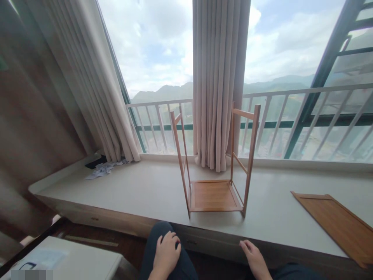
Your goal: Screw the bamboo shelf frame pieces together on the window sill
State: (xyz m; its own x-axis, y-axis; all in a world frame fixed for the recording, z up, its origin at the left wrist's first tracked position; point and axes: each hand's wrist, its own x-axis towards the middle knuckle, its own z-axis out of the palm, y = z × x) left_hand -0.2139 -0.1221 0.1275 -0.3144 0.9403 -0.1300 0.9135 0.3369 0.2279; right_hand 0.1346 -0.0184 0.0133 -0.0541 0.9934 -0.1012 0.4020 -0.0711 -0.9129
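My left hand [167,252] lies on my dark-trousered left knee [159,232], its fingers slightly spread and nothing in its grasp. Just in front of the ledge's edge, my right hand [254,257] hovers with its fingers drawn together. No object shows in it. Between and beyond both hands, a wooden rack frame [250,167] stands upright on the white ledge [131,194], touched by neither hand. It has two open side frames joined by a low shelf panel [216,195]. To the right, a separate flat wooden panel [335,223] lies on the ledge.
Crumpled papers [103,169] lie at the ledge's left end below a beige curtain [99,77]. Another curtain [218,77] hangs behind the rack, against the window and white railing [279,92]. A white-topped piece [70,258] stands low at left.
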